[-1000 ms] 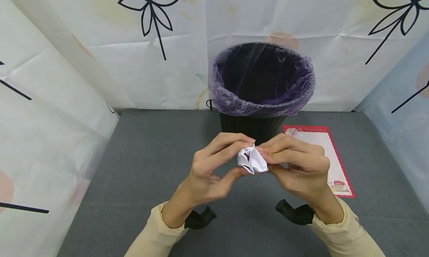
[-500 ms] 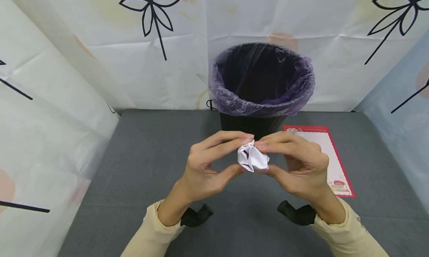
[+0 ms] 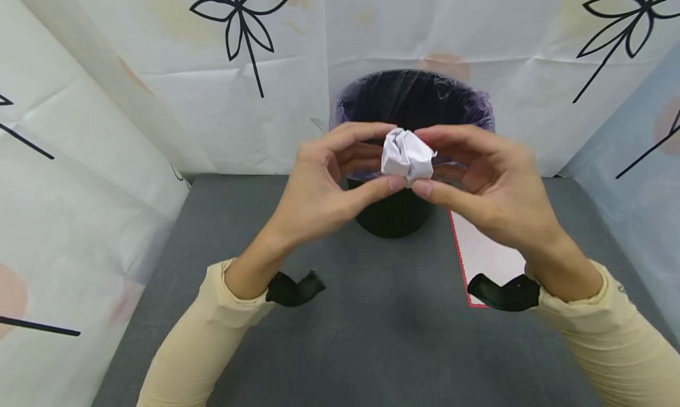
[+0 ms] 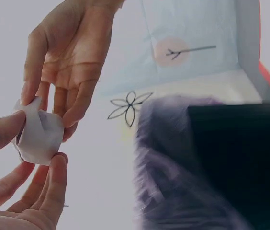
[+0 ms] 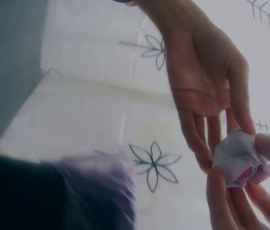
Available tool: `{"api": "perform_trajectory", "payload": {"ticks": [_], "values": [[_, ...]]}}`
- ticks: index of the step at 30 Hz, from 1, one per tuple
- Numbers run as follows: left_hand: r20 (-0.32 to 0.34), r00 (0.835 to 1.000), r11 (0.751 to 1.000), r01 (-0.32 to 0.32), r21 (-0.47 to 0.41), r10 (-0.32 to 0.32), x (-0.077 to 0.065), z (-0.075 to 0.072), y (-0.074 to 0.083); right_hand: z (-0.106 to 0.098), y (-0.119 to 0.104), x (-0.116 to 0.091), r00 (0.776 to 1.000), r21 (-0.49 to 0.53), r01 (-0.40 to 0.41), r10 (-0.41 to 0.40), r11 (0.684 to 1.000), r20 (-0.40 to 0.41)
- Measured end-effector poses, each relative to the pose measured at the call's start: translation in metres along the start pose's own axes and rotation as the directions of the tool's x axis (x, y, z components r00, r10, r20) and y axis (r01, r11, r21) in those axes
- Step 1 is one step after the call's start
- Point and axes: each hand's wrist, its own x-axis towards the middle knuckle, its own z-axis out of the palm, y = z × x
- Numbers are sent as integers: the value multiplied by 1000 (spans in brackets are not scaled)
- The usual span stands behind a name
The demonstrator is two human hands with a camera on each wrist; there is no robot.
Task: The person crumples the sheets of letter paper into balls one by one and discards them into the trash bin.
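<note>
A crumpled ball of white paper point(image 3: 408, 154) is held up between both hands, in front of the bin's opening in the head view. My left hand point(image 3: 329, 183) pinches it from the left, thumb below and fingers on top. From the other side my right hand point(image 3: 489, 183) grips it in the same way. Both thumb tips nearly meet at its lower edge. In the right wrist view, the paper ball point(image 5: 240, 160) shows a bit of red in its folds. Behind the hands stands a black bin point(image 3: 393, 215) lined with a purple bag point(image 3: 361, 100); the hands cover part of its rim.
A white sheet with a red border point(image 3: 478, 248) lies on the grey table point(image 3: 340, 348) at the right, partly hidden by my right arm. White cloth walls point(image 3: 159, 100) with flower drawings enclose the back and sides.
Both hands have lifted the paper ball up and forward, from low in front of the bin to the height of its opening. The bin and the sheet stay where they were.
</note>
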Motion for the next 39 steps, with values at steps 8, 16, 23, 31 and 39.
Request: {"api": "perform_trajectory", "payload": {"ticks": [8,16,23,31,39], "values": [[7,978,978,208,22,-209,69,-20,11,-35,-6,62,989,149,-150,148,977,19],[-18,935,929,353,108,-354,124,-30,7,-70,-2,109,968,152,-250,244,956,57],[-25,903,885,425,190,-428,159,-32,1,-92,3,128,936,171,-345,352,923,-14],[-35,878,860,475,185,-478,171,-29,-1,-102,5,133,914,192,-387,403,902,-54],[-38,869,851,491,188,-493,171,-29,-3,-103,9,130,902,155,-408,424,899,-84]]}}
